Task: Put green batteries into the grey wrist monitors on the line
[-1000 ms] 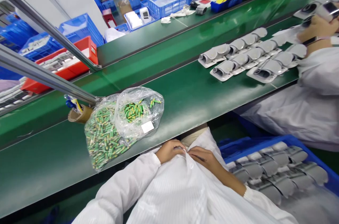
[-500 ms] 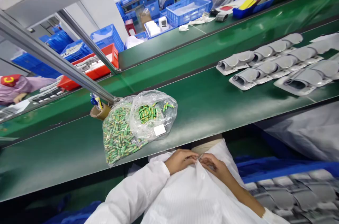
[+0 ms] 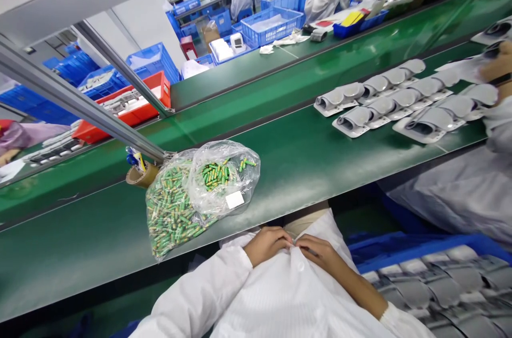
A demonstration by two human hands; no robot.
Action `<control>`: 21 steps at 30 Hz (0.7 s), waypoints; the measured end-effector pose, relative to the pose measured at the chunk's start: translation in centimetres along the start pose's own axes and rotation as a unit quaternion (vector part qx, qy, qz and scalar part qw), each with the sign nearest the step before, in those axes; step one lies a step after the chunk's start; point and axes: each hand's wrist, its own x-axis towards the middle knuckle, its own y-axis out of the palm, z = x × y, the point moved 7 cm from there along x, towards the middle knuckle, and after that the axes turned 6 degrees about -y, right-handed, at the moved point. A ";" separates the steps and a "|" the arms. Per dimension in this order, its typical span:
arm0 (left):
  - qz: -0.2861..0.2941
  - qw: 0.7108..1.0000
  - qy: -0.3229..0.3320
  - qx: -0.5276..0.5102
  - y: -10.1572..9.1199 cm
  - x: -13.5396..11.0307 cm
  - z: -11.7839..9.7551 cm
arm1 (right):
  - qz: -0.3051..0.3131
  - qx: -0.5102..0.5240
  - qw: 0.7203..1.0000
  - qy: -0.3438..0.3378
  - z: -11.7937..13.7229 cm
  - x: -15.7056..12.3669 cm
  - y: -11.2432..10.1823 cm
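Low in the head view, my left hand (image 3: 267, 245) and my right hand (image 3: 322, 254) meet at my lap, over the front of a white coat (image 3: 294, 290). Both have curled fingers pinching the coat's fabric near a button, with the fingertips partly hidden. Beyond them on the green bench (image 3: 296, 183) lies a clear plastic bag (image 3: 172, 215) full of green and gold batteries. Against its right side rests a smaller open plastic bag (image 3: 252, 180) holding loose batteries (image 3: 216, 175) and a white label (image 3: 234, 199).
Rows of rolled grey cuffs (image 3: 424, 114) lie at right, where a co-worker's hand (image 3: 498, 66) reaches in. A cardboard cup of pens (image 3: 142, 174) stands beside a metal post (image 3: 120, 133). A blue crate (image 3: 360, 247) of grey cuffs sits at lower right.
The view has turned slightly, so the bench things sit further left. A co-worker's hand and sleeve have come in at the right by the cuffs. My hands still pinch the coat.
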 end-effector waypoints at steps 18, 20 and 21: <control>-0.362 0.901 0.017 0.239 -15.7 -7.1 -11.5 | -0.025 -0.159 0.984 -0.071 7.2 4.2 -6.6; -0.393 0.882 -0.007 0.259 -18.5 -7.0 -12.0 | -0.064 -0.188 0.973 -0.120 8.5 9.2 -7.4; -0.395 0.880 -0.011 0.265 -19.3 -6.6 -12.2 | -0.069 -0.202 0.968 -0.132 8.8 12.0 -7.3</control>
